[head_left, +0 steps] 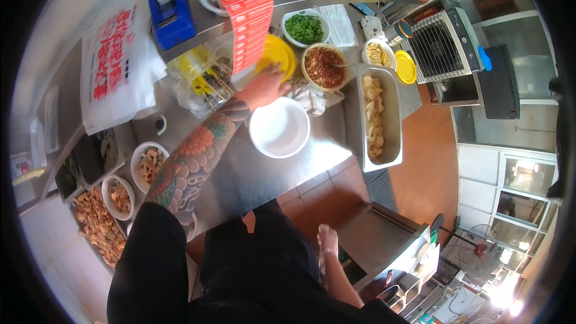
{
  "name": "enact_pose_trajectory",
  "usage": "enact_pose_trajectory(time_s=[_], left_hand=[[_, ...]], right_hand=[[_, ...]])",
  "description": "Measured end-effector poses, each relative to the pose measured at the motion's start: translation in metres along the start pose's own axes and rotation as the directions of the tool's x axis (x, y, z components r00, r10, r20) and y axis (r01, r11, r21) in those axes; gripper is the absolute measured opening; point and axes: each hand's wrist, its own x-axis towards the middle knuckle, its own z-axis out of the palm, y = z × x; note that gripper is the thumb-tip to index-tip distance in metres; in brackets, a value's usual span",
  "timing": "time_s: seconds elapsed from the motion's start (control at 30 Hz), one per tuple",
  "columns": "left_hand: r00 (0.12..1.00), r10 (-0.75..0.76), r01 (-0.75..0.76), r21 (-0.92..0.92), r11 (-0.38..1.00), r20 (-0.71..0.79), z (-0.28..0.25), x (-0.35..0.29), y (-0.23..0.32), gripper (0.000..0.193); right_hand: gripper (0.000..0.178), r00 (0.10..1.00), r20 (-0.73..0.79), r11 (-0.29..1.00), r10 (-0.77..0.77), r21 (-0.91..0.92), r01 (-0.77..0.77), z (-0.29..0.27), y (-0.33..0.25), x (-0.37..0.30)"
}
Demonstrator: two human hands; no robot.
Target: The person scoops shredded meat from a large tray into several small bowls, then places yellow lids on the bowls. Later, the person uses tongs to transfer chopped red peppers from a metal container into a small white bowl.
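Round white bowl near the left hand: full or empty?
Empty: the round white bowl shows only its bare white inner base and walls.

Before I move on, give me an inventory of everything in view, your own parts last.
Empty bowl: 1, white, centre of the steel counter
Lids: 2, yellow, top centre and upper right
Chopped greens: 1 bowl, green, top centre
Red sauce: 1 bowl, red, between the lids
Dumplings: several, pale, in the steel tray, right
Shredded food: at least 2 bowls, 1 tray, brown, left
Cloth: 1, whitish, behind empty bowl
Printed bags: count unclear, white and red, left
Printed sheet: 1, red, upper middle
Air cooler: 1, black and white, upper right
Smaller, farther items: too unclear to count
Left grip: 1, bare, at a yellow lid
Right grip: 1, bare, lower centre
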Motion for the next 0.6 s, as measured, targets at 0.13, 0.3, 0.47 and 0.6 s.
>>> enact_pose_trajectory(time_s=[0.13, 0.3, 0.47, 0.6], left_hand=[[0.997, -0.074, 0.061, 0.343, 0.937, 0.026, 0.003, 0.003, -0.046, 0.069], [0.994, -0.08, 0.105, 0.474, 0.874, -0.073, 0.005, -0.005, -0.051, 0.074], [0.974, 0.181, -0.12, 0.369, 0.922, -0.135, 0.003, -0.013, -0.053, 0.052], [0.969, 0.168, -0.118, 0.254, 0.96, -0.182, 0.004, -0.014, -0.053, 0.028]], right_hand=[[0.018, 0.902, -0.078, 0.905, 0.424, 0.002, -0.425, -0.056, 0.115, -0.002], [0.016, 0.86, -0.063, 0.854, 0.507, 0.172, -0.491, -0.075, 0.166, 0.01], [0.019, 0.895, 0.092, 0.85, 0.436, 0.286, -0.443, -0.065, 0.121, 0.026], [0.016, 0.968, -0.036, 0.961, 0.247, 0.141, -0.239, -0.069, 0.079, 0.035]])
